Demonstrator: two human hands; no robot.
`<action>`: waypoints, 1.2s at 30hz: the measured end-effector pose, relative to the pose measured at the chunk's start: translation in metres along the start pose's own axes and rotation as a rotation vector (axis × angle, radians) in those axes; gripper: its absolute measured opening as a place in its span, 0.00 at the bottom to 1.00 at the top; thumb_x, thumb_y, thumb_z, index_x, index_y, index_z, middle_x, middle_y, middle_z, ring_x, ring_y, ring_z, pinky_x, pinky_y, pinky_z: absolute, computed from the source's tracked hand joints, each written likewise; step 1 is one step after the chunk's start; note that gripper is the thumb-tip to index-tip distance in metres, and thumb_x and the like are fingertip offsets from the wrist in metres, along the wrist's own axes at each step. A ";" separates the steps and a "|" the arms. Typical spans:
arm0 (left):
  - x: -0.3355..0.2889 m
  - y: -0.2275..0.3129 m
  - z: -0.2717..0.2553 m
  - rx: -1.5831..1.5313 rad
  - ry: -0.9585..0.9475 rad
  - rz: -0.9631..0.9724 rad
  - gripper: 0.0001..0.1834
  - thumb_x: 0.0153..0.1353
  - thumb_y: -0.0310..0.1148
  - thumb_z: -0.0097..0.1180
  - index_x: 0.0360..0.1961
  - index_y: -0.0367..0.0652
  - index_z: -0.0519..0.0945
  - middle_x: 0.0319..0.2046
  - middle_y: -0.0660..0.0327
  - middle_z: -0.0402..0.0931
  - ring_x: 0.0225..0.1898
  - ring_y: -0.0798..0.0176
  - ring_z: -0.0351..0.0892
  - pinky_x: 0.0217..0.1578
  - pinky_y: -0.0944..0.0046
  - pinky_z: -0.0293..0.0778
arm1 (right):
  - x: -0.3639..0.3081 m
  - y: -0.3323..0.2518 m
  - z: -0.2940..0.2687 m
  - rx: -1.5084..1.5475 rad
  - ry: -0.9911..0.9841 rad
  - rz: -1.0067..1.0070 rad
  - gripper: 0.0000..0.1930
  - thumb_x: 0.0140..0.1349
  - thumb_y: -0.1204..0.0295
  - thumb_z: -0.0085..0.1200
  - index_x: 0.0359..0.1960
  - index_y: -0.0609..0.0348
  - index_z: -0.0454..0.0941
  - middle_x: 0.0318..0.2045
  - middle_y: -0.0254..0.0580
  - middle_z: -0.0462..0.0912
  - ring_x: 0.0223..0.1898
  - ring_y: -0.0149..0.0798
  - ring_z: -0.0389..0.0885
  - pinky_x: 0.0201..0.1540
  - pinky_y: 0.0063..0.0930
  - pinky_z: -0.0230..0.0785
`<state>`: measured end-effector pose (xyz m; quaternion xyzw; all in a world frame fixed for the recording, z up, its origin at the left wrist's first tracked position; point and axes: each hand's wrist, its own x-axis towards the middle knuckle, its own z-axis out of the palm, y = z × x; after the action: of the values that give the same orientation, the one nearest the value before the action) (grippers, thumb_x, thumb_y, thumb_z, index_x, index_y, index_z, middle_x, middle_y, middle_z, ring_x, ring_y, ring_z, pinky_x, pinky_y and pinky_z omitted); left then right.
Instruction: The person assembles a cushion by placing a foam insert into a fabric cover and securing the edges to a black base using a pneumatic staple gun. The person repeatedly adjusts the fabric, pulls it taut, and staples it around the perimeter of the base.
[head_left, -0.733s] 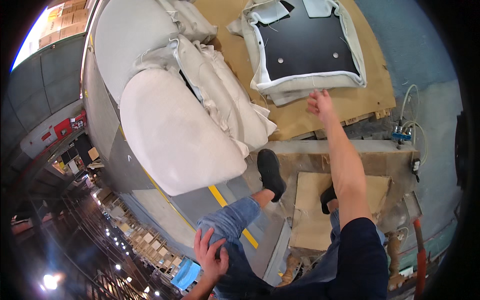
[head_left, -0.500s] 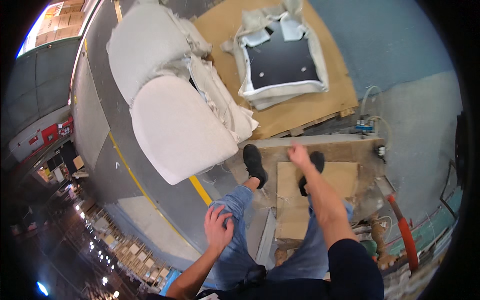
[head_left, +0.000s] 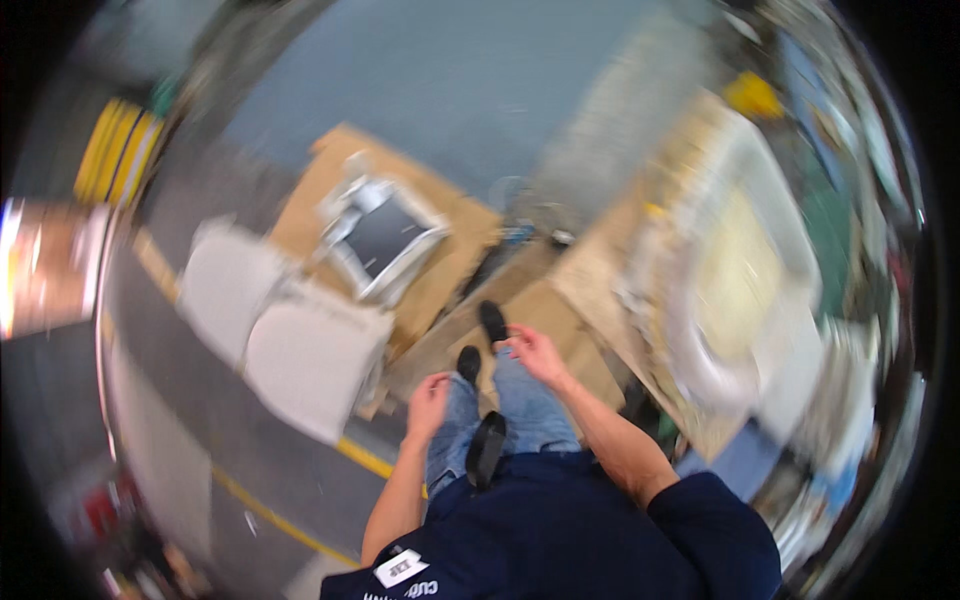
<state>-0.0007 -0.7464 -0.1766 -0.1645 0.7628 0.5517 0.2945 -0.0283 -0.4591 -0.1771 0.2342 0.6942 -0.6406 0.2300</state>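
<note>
My left hand (head_left: 430, 402) hangs beside my left thigh, its fingers loosely bent and nothing visible in them. My right hand (head_left: 538, 356) is in front of my right leg, fingers slightly apart, also without anything visible in it. Ahead to the left, a cushion-like piece (head_left: 383, 233) with a dark panel and pale fabric folded round its edges lies on a brown cardboard sheet (head_left: 440, 245). Two pale fabric-covered cushions, a nearer one (head_left: 315, 352) and a farther one (head_left: 232, 280), lie left of it. Motion blurs the picture.
On a wooden board to the right rests a large pale padded shell (head_left: 740, 270) with a yellowish middle. A cardboard piece (head_left: 560, 325) lies by my feet. Yellow lines (head_left: 365, 457) mark the grey floor at left. A yellow-striped block (head_left: 118, 152) stands far left.
My view has swung to the right, bringing the padded shell into sight. I stand more upright; my left hand has come off my knee and my right hand has drawn back toward my body.
</note>
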 end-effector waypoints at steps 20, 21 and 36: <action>-0.116 0.291 0.261 0.496 -0.630 1.203 0.16 0.63 0.26 0.59 0.53 0.41 0.82 0.53 0.51 0.80 0.57 0.45 0.76 0.59 0.50 0.72 | -0.263 0.026 -0.222 -0.707 1.186 -0.089 0.40 0.63 0.58 0.62 0.76 0.51 0.62 0.77 0.63 0.48 0.77 0.78 0.41 0.74 0.71 0.50; -0.131 0.295 0.290 0.529 -0.661 1.236 0.16 0.63 0.26 0.59 0.52 0.41 0.82 0.53 0.51 0.80 0.57 0.44 0.76 0.59 0.49 0.72 | -0.276 0.028 -0.229 -0.683 1.130 -0.124 0.38 0.63 0.60 0.62 0.75 0.51 0.63 0.77 0.62 0.52 0.77 0.75 0.45 0.73 0.69 0.52; -0.216 0.253 0.573 1.304 -0.507 1.207 0.45 0.57 0.41 0.65 0.75 0.42 0.61 0.71 0.46 0.63 0.71 0.42 0.63 0.69 0.35 0.55 | -0.417 0.411 -0.687 1.357 1.557 0.042 0.42 0.67 0.46 0.61 0.77 0.46 0.58 0.66 0.38 0.71 0.64 0.42 0.70 0.56 0.50 0.70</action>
<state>0.1735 -0.1395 0.0234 0.5852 0.7916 0.0923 0.1495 0.5399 0.2419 -0.1895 0.6764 0.1392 -0.5643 -0.4524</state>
